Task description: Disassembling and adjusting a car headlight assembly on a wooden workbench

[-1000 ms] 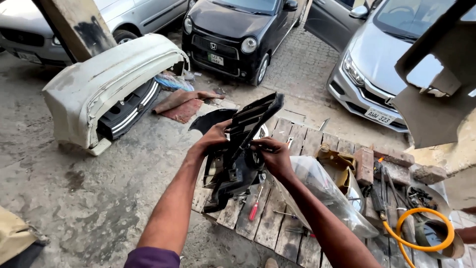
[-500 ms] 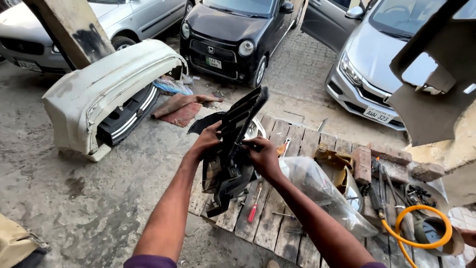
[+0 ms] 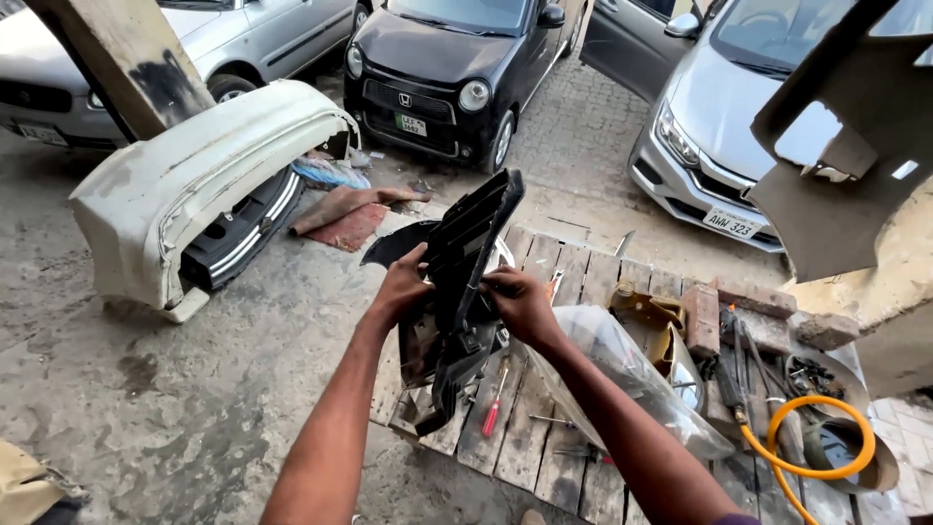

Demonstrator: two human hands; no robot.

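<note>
A long black plastic car part [image 3: 466, 282], ribbed like a grille or housing, is held up in the air above the near left end of a wooden pallet [image 3: 544, 437]. Its long axis runs on a slant: the narrow upper end points up and to the right, away from the person, and the bulkier lower end hangs down toward the pallet's near edge. The left hand [image 3: 403, 287] grips the part's left side about midway along, fingers wrapped around its edge. The right hand [image 3: 520, 301] is closed on the right side at about the same height, thumb and fingers pinching the rim. On the pallet just below the part lies a red-handled screwdriver [image 3: 494, 408], its length running along the planks. To the right of the part on the pallet rests a clear plastic headlight lens [image 3: 632, 379], partly behind the right forearm. Farther right on the pallet are bricks [image 3: 702, 316] and a coil of orange hose [image 3: 807, 437]. On the concrete well to the left of the pallet a detached white bumper [image 3: 194, 185] lies on its side. Beyond the pallet stand a black car [image 3: 447, 68] and a silver car [image 3: 739, 126].
</note>
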